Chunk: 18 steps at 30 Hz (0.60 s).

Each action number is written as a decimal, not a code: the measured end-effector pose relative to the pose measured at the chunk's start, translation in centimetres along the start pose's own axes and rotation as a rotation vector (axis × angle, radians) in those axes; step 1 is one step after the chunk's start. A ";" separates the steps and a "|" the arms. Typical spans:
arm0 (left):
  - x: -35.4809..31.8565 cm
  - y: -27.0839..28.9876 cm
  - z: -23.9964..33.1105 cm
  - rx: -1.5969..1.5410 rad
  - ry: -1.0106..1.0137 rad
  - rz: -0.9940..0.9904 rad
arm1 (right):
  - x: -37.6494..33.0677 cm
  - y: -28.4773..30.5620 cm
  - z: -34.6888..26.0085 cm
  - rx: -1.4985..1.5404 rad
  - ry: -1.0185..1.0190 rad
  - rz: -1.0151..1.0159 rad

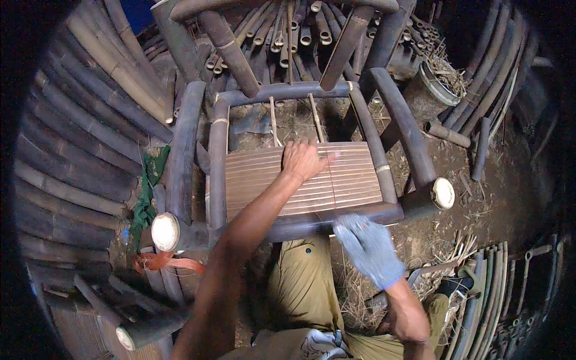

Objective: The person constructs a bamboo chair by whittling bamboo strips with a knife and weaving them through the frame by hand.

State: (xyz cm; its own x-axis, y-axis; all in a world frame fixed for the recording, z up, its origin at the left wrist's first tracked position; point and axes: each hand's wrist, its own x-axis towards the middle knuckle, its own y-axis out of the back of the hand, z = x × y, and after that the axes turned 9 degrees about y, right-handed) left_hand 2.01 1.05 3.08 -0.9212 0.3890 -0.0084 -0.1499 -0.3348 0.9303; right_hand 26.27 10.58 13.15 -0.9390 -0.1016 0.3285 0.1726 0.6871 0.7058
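Left hand (303, 159) flat, pressing bamboo slats (354, 180).

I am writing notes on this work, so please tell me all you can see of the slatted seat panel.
The slatted seat panel is made of thin pale-brown strips, apparently bamboo, lying side by side across a dark bamboo chair frame. It lies flat and covers the front part of the seat opening; the back part is open. The bare left hand presses on its rear edge.
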 end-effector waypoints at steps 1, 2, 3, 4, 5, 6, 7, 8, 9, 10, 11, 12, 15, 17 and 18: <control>1.2 0.5 -0.7 -0.066 0.126 -0.011 | 0.7 2.2 -1.8 -0.051 0.130 -0.024; 2.4 0.8 -1.8 -0.112 0.174 -0.004 | 1.1 3.9 -1.6 0.044 0.032 0.169; 3.7 1.1 -3.5 -0.159 0.224 0.001 | 3.3 6.0 -1.7 -0.104 0.114 0.337; 5.1 0.8 -4.0 -0.220 0.255 -0.001 | 5.2 8.6 -1.7 -0.288 0.153 0.517; 6.4 0.0 -3.3 -0.207 0.210 -0.068 | 7.8 12.0 -0.8 -0.394 0.098 0.612; 7.6 -0.6 -3.3 -0.181 0.177 -0.129 | 10.8 14.3 0.5 -0.540 0.094 0.592; 8.8 -1.6 -2.9 -0.154 0.137 -0.192 | 13.7 15.3 3.8 -0.569 0.145 0.661; 10.5 -2.5 -5.3 -0.041 0.042 -0.227 | 17.0 13.8 7.0 -0.669 0.193 0.581; 12.7 -3.7 -8.0 0.074 -0.059 -0.255 | 20.4 12.7 9.1 -0.776 0.257 0.517; 14.7 -4.4 -8.9 0.187 -0.177 -0.298 | 23.7 9.9 12.9 -1.022 0.144 0.339; 13.5 -5.7 -5.1 -0.119 -0.144 -0.421 | 22.9 6.4 16.2 -1.070 0.134 0.220; 14.4 -6.2 -8.6 -0.281 -0.044 -0.389 | 24.9 1.1 16.2 -1.136 0.059 0.023; 14.3 -8.2 -9.1 -0.622 -0.237 -0.400 | 25.0 -8.8 22.8 -0.640 0.039 -0.485; 13.2 -7.6 -2.2 -0.677 -0.292 -0.589 | 22.0 -8.1 31.6 -0.383 -0.060 -0.745; 12.9 -7.1 -3.7 -0.571 -0.212 -0.535 | 23.1 -8.5 31.1 -0.282 -0.018 -0.847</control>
State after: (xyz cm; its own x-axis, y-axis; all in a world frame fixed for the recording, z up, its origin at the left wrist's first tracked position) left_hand -10.14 5.27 -4.96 -0.5936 0.7558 -0.2764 -0.7640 -0.4213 0.4887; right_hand -6.14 24.75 -4.73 -0.7889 -0.4817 -0.3815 -0.5166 0.1837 0.8363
